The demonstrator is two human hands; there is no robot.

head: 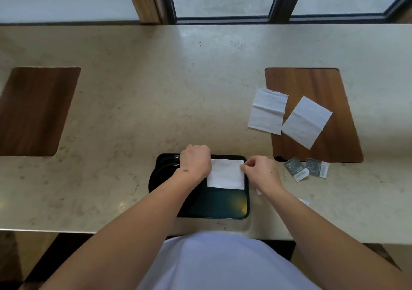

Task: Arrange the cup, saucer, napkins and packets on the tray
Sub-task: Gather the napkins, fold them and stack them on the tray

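White napkin (226, 173) lay pinched between left hand (196, 161) and right hand (259, 170) on the tray (214, 207); tugging unevenly risked creasing it.

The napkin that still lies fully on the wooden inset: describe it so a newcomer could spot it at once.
Start at the wooden inset on the right of the stone counter. Two white napkins lie there side by side; the wanted napkin is the right one. It sits wholly on wood, turned like a diamond, while its neighbour overhangs onto the stone.
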